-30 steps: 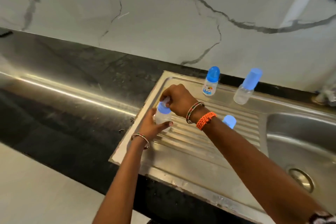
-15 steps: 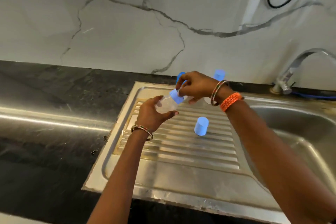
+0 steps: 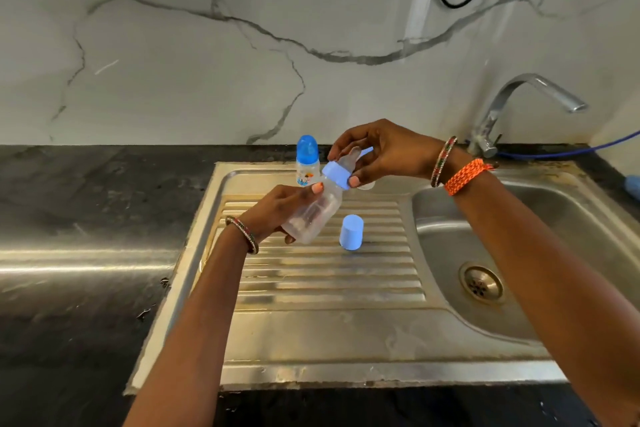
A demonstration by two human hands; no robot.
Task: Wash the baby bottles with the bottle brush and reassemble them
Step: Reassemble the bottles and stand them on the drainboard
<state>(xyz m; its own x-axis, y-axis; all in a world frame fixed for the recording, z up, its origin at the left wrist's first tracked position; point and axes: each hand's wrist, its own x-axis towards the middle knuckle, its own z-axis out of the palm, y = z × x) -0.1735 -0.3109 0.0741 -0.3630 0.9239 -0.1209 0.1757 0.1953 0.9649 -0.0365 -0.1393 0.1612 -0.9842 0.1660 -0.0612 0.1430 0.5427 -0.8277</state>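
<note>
My left hand point(image 3: 277, 210) grips a clear baby bottle point(image 3: 317, 215), tilted up to the right above the steel drainboard point(image 3: 329, 288). My right hand point(image 3: 381, 151) holds the bottle's light-blue collar point(image 3: 336, 174) with thumb and fingers; the clear teat point(image 3: 351, 158) sticks out past it. A loose light-blue cap point(image 3: 351, 231) stands on the drainboard ribs just right of the bottle. A second bottle with a dark-blue cap point(image 3: 307, 161) stands upright at the back of the drainboard. Part of a third bottle shows behind my right hand, mostly hidden.
The sink basin point(image 3: 450, 246) with its drain point(image 3: 480, 283) lies to the right, under a steel tap point(image 3: 512, 104). Black stone counter point(image 3: 86, 218) runs along the left. A blue hose point(image 3: 571, 149) runs along the back right. A marble wall stands behind.
I have lifted the bottle off the drainboard and tilted it, my right hand staying on the collar. The camera view has swung right, bringing the tap and drain into sight.
</note>
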